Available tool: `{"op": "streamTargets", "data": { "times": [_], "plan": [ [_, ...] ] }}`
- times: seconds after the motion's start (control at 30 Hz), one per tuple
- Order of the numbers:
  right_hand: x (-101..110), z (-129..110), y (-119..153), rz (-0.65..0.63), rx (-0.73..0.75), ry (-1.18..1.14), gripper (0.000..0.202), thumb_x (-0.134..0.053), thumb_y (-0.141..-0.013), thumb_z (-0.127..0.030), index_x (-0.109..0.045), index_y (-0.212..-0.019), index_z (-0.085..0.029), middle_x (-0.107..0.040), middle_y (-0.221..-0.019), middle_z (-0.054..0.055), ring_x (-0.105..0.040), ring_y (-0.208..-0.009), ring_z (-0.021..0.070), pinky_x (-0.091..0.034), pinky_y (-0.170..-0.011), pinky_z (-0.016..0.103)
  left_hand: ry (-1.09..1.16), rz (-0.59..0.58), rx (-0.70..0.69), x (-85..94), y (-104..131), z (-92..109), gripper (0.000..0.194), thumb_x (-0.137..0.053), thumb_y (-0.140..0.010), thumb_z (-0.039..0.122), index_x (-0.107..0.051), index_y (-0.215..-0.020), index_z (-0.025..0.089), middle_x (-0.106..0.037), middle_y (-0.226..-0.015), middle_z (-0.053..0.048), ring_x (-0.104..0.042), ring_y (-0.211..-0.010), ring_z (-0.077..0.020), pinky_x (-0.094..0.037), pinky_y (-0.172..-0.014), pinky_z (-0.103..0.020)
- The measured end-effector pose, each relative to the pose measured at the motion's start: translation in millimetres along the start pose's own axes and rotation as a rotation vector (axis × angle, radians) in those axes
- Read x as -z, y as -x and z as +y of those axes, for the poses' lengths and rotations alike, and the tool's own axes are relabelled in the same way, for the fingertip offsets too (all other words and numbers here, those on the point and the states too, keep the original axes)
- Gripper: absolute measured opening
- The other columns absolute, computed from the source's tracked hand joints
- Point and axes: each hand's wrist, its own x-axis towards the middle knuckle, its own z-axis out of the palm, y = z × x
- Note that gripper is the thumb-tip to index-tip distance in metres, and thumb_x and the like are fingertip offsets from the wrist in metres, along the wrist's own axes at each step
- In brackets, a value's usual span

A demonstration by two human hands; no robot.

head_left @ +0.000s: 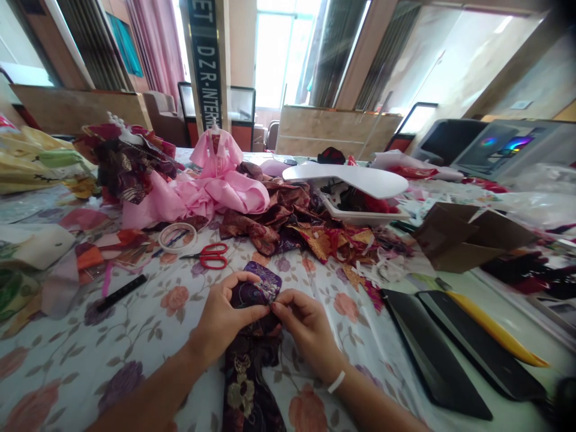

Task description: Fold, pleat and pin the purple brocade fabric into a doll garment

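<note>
Dark purple patterned fabric [243,384] with gold flowers runs from the near edge of the view up to both hands. My left hand [234,306] is closed on its upper part, thumb and fingers pinching the cloth. My right hand [306,330] pinches the same piece from the right, its fingertips close to the left thumb. Whether a needle or pin sits between the right fingertips is too small to tell. Beyond the hands lie red-handled scissors [212,256] and a roll of tape [177,238].
A doll-sized form in a pink dress [218,153] stands behind heaped brown fabric [288,204]. A white tray [360,217] holds odds and ends. Dark flat devices [432,354] and an open cardboard box [468,234] lie at right. A black strip [121,293] lies left.
</note>
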Motion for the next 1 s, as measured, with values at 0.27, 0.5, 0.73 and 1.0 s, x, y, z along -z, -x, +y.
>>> {"op": "streamTargets", "data": {
  "times": [0.27, 0.5, 0.73, 1.0],
  "plan": [
    [1.4, -5.0, -2.8, 0.072, 0.028, 0.050, 0.026, -0.060, -0.082, -0.040, -0.065, -0.073, -0.017, -0.056, -0.064, 0.000, -0.047, -0.059, 0.0118, -0.038, -0.053, 0.022, -0.086, 0.019, -0.055, 2.3, -1.7, -2.8, 0.044, -0.080, -0.062, 0.025, -0.060, -0.101, 0.020, -0.064, -0.079, 0.003, -0.058, -0.070, -0.0118, -0.047, -0.064, -0.020],
    [2.8, -4.7, -1.1, 0.052, 0.049, 0.071, 0.021, -0.062, -0.081, -0.036, -0.063, -0.073, -0.017, -0.057, -0.064, 0.000, -0.048, -0.059, 0.0116, -0.039, -0.054, 0.022, -0.127, 0.010, -0.056, 0.7, -0.4, 0.4, 0.047, -0.079, -0.061, 0.024, -0.060, -0.104, 0.020, -0.066, -0.082, 0.001, -0.059, -0.073, -0.0137, -0.048, -0.067, -0.022],
    [1.2, -3.8, -0.2, 0.031, 0.028, -0.001, 0.022, -0.064, -0.080, -0.035, -0.061, -0.070, -0.017, -0.056, -0.062, -0.001, -0.050, -0.057, 0.0116, -0.041, -0.054, 0.023, -0.137, -0.003, -0.053, 0.5, 0.0, 0.4, 0.044, -0.078, -0.063, 0.026, -0.060, -0.103, 0.020, -0.066, -0.083, 0.000, -0.061, -0.074, -0.0145, -0.049, -0.067, -0.023],
    [-1.1, -3.6, -0.4, 0.036, 0.034, 0.045, 0.022, -0.060, -0.084, -0.038, -0.064, -0.076, -0.017, -0.059, -0.067, 0.001, -0.053, -0.063, 0.0128, -0.044, -0.061, 0.024, 0.138, -0.032, 0.062, 0.9, -0.1, -1.1, 0.050, -0.080, -0.062, 0.023, -0.054, -0.104, 0.019, -0.066, -0.080, 0.001, -0.061, -0.068, -0.0124, -0.051, -0.067, -0.025]
  ]
}}
